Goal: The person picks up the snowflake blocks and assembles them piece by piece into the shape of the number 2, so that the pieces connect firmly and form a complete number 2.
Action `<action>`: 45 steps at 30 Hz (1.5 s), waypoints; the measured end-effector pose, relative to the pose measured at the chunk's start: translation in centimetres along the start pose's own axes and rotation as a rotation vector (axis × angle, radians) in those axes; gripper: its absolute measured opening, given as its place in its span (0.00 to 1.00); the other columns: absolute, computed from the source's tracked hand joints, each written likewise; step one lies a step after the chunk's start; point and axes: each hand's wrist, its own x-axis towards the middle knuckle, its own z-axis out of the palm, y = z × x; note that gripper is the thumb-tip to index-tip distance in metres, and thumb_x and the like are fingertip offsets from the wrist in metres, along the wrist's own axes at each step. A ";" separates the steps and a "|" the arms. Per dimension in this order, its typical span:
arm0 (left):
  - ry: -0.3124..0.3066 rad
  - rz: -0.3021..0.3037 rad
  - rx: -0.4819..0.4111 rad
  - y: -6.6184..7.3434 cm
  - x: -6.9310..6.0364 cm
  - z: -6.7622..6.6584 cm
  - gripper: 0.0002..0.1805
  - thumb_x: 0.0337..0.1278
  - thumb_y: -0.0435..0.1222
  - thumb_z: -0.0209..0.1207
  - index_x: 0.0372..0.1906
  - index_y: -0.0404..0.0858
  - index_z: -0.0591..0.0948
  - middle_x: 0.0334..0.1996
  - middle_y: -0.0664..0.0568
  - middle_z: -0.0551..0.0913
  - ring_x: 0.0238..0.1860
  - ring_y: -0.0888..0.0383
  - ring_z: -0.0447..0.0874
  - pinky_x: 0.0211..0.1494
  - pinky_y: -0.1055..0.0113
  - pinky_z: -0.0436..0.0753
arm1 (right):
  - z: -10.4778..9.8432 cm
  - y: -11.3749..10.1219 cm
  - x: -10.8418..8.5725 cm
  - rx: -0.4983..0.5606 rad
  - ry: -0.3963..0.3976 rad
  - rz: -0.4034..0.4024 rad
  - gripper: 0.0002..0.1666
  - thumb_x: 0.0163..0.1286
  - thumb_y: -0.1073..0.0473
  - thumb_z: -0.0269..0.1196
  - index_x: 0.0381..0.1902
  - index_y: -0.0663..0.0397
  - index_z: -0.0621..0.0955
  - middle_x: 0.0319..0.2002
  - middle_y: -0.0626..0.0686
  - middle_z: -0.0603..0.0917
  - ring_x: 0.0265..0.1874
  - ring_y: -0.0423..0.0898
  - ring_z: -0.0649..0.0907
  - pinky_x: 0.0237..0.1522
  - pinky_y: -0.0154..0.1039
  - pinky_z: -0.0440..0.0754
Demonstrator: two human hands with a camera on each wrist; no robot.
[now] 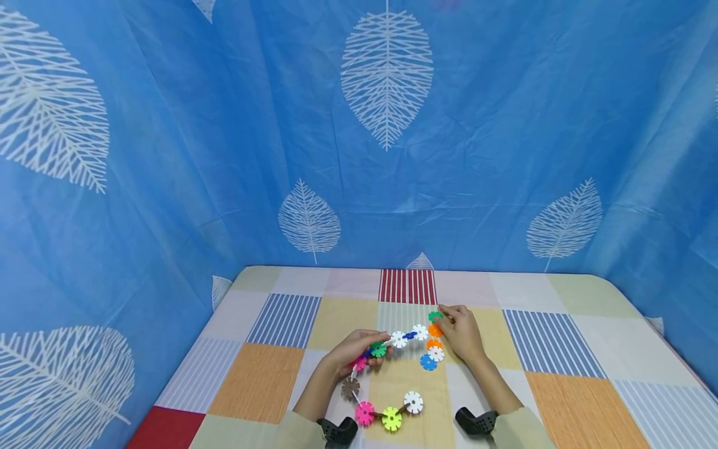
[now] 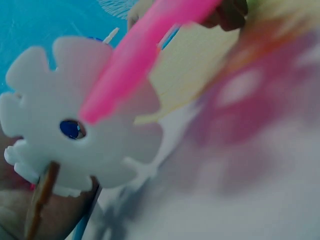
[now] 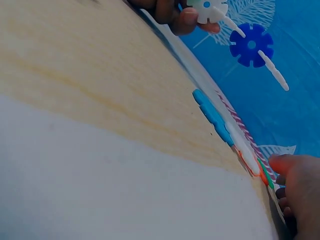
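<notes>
A chain of slotted plastic flower discs, joined edge to edge, runs through my left hand [image 1: 359,349]. My left fingers pinch it near a green disc [image 1: 379,348]; white and blue discs extend to the right, ending at a white disc [image 1: 420,332]. The other end trails downward past a brown disc [image 1: 350,388], a pink disc [image 1: 364,413] and a yellow disc [image 1: 391,419]. My right hand [image 1: 462,333] is at the table, thumb and fingertips pinching a loose green disc [image 1: 435,317]. An orange disc [image 1: 435,330] lies beside those fingers.
Below the right fingers lie another orange disc [image 1: 434,344], a white disc [image 1: 435,354] and a blue disc [image 1: 429,362], overlapping. The table wears a patchwork cloth [image 1: 269,380]. A blue curtain [image 1: 477,156] with white leaf prints surrounds its back and sides.
</notes>
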 end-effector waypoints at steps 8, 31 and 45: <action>-0.007 0.010 -0.008 0.0 0.0 0.1 0.20 0.63 0.44 0.52 0.45 0.29 0.78 0.30 0.48 0.80 0.15 0.68 0.67 0.19 0.79 0.69 | 0.2 -0.1 0.2 -0.028 -0.006 0.028 0.16 0.54 0.60 0.69 0.40 0.62 0.83 0.35 0.57 0.76 0.30 0.48 0.71 0.32 0.41 0.69; 0.014 0.028 0.087 0.1 -0.2 0.1 0.19 0.59 0.40 0.58 0.47 0.28 0.79 0.31 0.48 0.82 0.16 0.65 0.66 0.20 0.77 0.67 | -1.6 -0.6 -2.8 0.818 -0.226 0.036 0.12 0.65 0.69 0.58 0.42 0.74 0.74 0.33 0.53 0.83 0.30 0.46 0.83 0.31 0.42 0.83; 0.009 0.025 0.137 0.3 -0.2 0.2 0.19 0.60 0.40 0.57 0.48 0.29 0.79 0.34 0.46 0.83 0.19 0.65 0.73 0.23 0.76 0.73 | -1.5 -1.4 -3.1 0.822 -0.376 0.101 0.17 0.62 0.67 0.61 0.43 0.80 0.73 0.32 0.52 0.83 0.26 0.44 0.83 0.31 0.41 0.83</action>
